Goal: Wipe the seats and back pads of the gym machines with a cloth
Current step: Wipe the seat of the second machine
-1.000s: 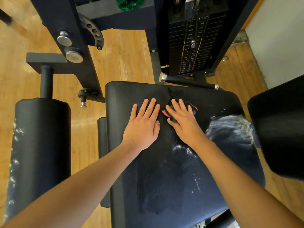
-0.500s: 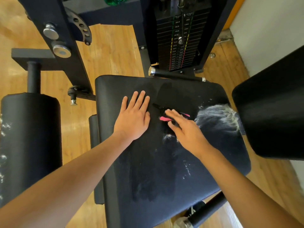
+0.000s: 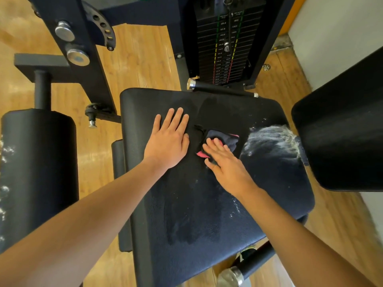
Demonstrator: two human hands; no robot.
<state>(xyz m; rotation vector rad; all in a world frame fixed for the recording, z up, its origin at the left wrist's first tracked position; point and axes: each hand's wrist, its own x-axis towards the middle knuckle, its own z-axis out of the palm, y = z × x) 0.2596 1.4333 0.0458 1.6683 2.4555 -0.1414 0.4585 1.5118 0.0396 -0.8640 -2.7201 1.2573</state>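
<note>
We look down on a black seat [image 3: 207,204] of a gym machine, and both our hands lie on it. Our left hand [image 3: 169,141] rests flat on the far left part of the pad, fingers straight and close together, holding nothing. Our right hand [image 3: 224,162] lies just beside it, palm down with the fingers straight, pressing a dark cloth [image 3: 224,138] with pink edges against the pad; the fingers cover the near part of the cloth and do not curl round it. The cloth sits near the middle of the seat's far half, bunched, and touches the pad. Just right of the cloth a patch of white smear [image 3: 271,139] spreads toward the seat's right edge, and smaller white flecks run along the pad beside our right forearm. A darker, wet-looking stain covers the pad's middle. To the left stands a black roller pad [image 3: 39,172] with white flecks on its side; to the right another black pad [image 3: 348,131] overhangs the seat's edge. Beyond the seat stands the weight stack [image 3: 226,48] in its frame, on a wooden floor [image 3: 141,59]. We see no containers here.
</note>
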